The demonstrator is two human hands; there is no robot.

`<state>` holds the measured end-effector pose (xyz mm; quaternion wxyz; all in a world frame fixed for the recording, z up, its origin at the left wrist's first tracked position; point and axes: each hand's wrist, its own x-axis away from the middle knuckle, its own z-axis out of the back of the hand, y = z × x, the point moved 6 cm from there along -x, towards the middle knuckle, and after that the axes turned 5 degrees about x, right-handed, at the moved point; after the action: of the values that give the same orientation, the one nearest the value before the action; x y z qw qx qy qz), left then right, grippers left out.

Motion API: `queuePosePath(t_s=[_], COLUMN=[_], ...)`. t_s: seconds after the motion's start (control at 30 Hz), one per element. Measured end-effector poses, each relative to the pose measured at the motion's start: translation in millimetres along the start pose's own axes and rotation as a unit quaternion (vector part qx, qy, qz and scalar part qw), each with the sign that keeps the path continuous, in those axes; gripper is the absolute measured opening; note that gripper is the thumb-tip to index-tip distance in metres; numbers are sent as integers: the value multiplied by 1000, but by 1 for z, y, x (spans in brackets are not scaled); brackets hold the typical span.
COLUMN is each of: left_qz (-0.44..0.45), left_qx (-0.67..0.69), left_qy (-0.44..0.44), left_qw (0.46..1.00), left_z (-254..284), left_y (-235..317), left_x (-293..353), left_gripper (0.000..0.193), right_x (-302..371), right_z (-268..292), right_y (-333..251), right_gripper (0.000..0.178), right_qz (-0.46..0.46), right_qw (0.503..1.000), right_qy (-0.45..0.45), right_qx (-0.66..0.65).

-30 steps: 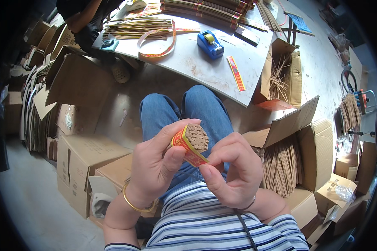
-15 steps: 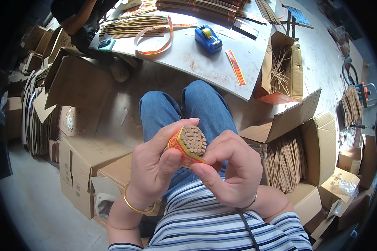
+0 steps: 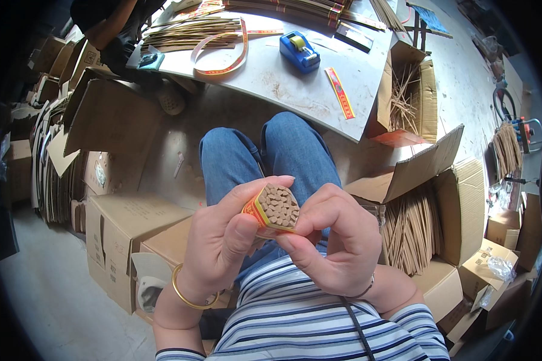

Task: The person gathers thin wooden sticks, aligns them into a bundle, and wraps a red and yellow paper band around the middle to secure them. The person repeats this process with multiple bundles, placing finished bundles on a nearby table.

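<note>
Over my lap, a bundle of brown incense sticks points its cut ends up at me. Round it runs a red and yellow paper band. My left hand is closed about the bundle, thumb on the near side and a finger along the far side. From the right, my right hand pinches the band's lower right edge between thumb and forefinger, its other fingers curled in. The bundle's lower length is mostly hidden by my hands.
Ahead stands a white table with a blue tape dispenser, a loose paper strip, a curled strip and stick bundles. An open carton of sticks is at my right, closed cartons at left. Another person's arm shows far left.
The bundle has tipped slightly, so its stick ends face me more and less of the band's front shows. Both hands keep their hold, with the right shifted a little.
</note>
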<state>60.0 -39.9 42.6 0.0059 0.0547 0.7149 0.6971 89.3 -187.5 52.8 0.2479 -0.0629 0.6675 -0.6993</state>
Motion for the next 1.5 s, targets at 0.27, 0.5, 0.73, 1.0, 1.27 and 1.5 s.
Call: queuePosePath(t_s=[0.27,0.5,0.73,1.0,1.27,1.5], left_qz=[12,35,63,91,108,-7], left_qx=[37,108,145,162,205,-7], left_qy=[-17,-53,-61,-94,-126,-74], left_qw=[999,992,986,978,965,997], left_z=[-2,-10,-15,-18,-19,-11], left_y=[-3,-6,-9,-10,-21,-24], left_x=[1,1,2,0,2,-5], left_gripper=[63,58,59,63,67,59], right_x=[0,2,2,3,0,-6], right_z=[2,6,11,2,4,4], right_y=[0,3,17,27,32,47], right_gripper=[18,19,28,60,54,52], right_qz=[-3,-4,-6,-103,-84,-114], right_qw=[1000,1000,998,976,982,973], right_qy=[-8,-5,25,-44,-25,2], right_qx=[10,17,-55,-186,-167,-200])
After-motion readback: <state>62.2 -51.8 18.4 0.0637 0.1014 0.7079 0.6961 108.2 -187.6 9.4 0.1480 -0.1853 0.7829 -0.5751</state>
